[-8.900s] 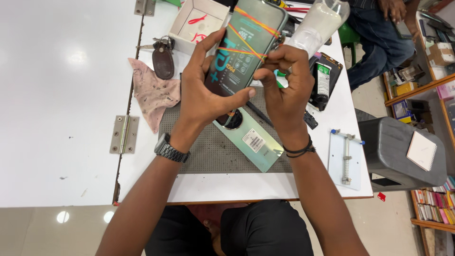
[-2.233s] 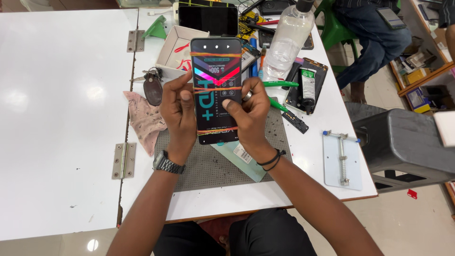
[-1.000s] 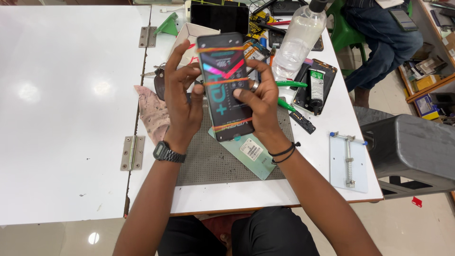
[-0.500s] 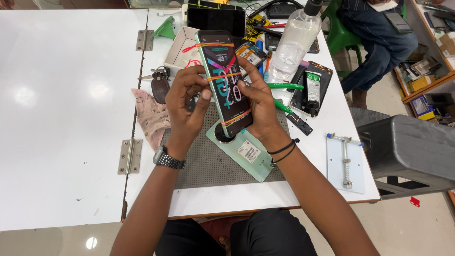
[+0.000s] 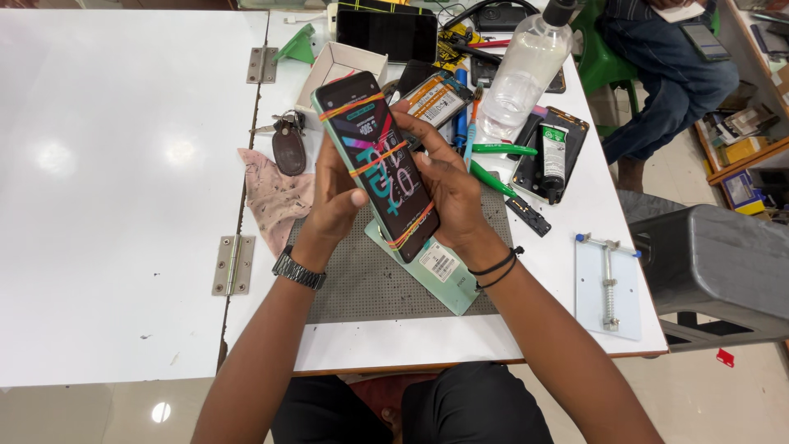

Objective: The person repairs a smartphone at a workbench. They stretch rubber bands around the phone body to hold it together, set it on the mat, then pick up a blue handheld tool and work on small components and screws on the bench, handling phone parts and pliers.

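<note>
Both hands up over the grey work mat [image 5: 362, 279], gripping one smartphone [image 5: 378, 168] between them, screen lit, tilted with its top toward 11 o'clock. Orange rubber bands [image 5: 352, 107] wrap across the phone in several places. Left hand [image 5: 337, 201] curled around the phone's left edge, thumb pressed on the screen side near the lower part, remaining fingers tucked behind the phone, out of sight. Right hand [image 5: 448, 189] closed on the right edge, fingers [image 5: 415, 131] laid along the upper right side, thumb at the lower right of the screen. Watch [image 5: 297, 270] on left wrist, black bands [image 5: 496, 270] on right wrist. Under the phone, on the mat, a mint-green back cover [image 5: 436, 271] with a white sticker, just below the phone's bottom end. At 9 o'clock from the hands, a pink cloth [image 5: 271, 197] and a key fob [image 5: 288, 148]. At 1 o'clock, clear plastic bottle [image 5: 522, 74], a battery [image 5: 436, 97], green pens [image 5: 501, 150]. At 12 o'clock, white box [image 5: 341, 66] and a dark tablet [image 5: 386, 34]. At 4 o'clock, metal holder plate [image 5: 606, 284] near the table edge. Another person seated at 2 o'clock, well apart.
</note>
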Available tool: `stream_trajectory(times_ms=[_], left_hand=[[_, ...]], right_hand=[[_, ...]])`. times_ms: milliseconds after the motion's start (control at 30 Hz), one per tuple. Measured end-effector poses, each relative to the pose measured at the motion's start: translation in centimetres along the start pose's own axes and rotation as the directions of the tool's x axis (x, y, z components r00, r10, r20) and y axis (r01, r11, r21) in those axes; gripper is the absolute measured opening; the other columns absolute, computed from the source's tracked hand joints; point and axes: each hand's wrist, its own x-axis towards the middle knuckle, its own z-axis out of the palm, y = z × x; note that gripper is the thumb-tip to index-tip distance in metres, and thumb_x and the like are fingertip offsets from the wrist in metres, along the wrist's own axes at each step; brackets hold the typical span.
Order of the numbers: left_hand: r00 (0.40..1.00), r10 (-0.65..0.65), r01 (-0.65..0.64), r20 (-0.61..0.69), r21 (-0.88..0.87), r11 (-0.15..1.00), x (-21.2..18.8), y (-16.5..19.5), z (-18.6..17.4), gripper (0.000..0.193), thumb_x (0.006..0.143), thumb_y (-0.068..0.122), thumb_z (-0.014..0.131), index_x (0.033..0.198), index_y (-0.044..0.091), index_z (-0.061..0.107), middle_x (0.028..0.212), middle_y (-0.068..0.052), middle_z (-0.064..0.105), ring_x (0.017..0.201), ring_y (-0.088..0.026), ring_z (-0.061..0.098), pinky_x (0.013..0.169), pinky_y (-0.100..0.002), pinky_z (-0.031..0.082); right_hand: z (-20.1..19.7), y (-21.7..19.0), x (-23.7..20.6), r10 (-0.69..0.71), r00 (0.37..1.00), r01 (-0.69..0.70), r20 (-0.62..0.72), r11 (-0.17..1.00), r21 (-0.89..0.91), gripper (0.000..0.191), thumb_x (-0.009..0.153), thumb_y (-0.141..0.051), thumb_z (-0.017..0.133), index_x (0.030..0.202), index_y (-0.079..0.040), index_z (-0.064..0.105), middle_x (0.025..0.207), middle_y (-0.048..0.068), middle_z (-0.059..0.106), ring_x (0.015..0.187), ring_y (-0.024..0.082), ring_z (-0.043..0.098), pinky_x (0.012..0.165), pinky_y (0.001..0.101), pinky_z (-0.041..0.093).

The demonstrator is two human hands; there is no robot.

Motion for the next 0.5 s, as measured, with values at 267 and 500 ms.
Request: stream_trajectory(times_ms=[267, 500], left_hand=[[0.999, -0.034, 0.034, 0.009, 0.018, 0.999, -0.4, 0.0, -0.3, 0.118, 0.078, 0.040, 0.088, 0.165, 0.007, 0.015, 0.153, -0.011, 0.047, 0.143, -0.021, 0.051, 0.124, -0.042, 0.045], [0.988, 0.145, -0.136, -0.060, 0.125, 0.983, 0.7, 0.6, 0.8, 0.083, 0.091, 0.032, 0.082, 0.153, 0.006, 0.034, 0.140, -0.014, 0.058, 0.128, -0.020, 0.061, 0.117, -0.038, 0.051]], right_hand=[[0.2, -0.4, -0.2, -0.035, 0.999, 0.035, 0.013, 0.998, -0.046, 0.072, 0.100, -0.039, 0.059, 0.154, 0.005, 0.039, 0.145, 0.019, 0.058, 0.121, 0.021, 0.066, 0.106, 0.0331, 0.055], [0.6, -0.6, -0.1, -0.171, 0.980, 0.158, -0.098, 0.980, -0.124, 0.072, 0.101, -0.044, 0.057, 0.152, 0.002, 0.038, 0.142, 0.016, 0.056, 0.125, 0.023, 0.063, 0.106, 0.0372, 0.055]])
